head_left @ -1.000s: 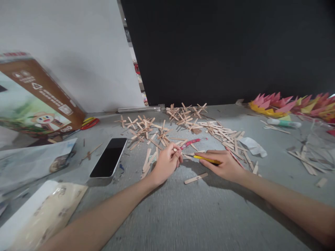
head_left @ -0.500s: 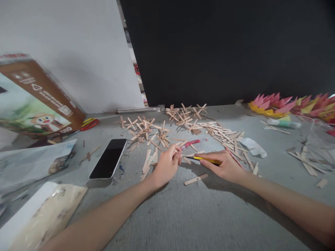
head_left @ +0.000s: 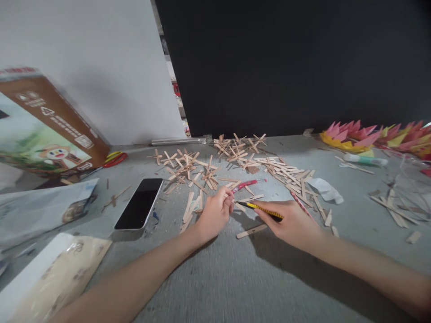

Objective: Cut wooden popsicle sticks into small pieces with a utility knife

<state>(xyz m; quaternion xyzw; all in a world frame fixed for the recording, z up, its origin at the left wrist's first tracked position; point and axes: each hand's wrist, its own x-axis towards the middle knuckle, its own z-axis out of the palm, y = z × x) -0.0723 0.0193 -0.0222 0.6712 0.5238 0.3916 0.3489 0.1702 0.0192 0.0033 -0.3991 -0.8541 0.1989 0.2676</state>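
My left hand (head_left: pixel 215 211) is closed, its fingertips pinching what looks like the end of a wooden craft stick (head_left: pixel 241 207); the fingers hide most of the grip. In my right hand (head_left: pixel 294 224) is a slim yellow-and-black pointed tool (head_left: pixel 266 210), held like a pen. Its dark tip points left and is close to the stick; contact is hard to make out. Just beyond my left fingers lies a red wrapped tube (head_left: pixel 249 184). A loose craft stick (head_left: pixel 251 231) rests on the table below the tool. Another red patterned stick-like thing (head_left: pixel 301 202) shows behind my right hand.
Star-shaped stick clusters (head_left: pixel 186 166) and a pile of loose sticks (head_left: pixel 286 172) lie beyond my hands on the grey table (head_left: pixel 208 287). At left are a phone (head_left: pixel 139 204), scissors (head_left: pixel 115 159) and a box (head_left: pixel 57 130). Pink-and-yellow paper crowns (head_left: pixel 350 137) and a glue stick (head_left: pixel 365 159) lie right.
My right hand has shifted slightly toward me, and the tool now slants more steeply, its rear end lower. My left hand stays nearly still.
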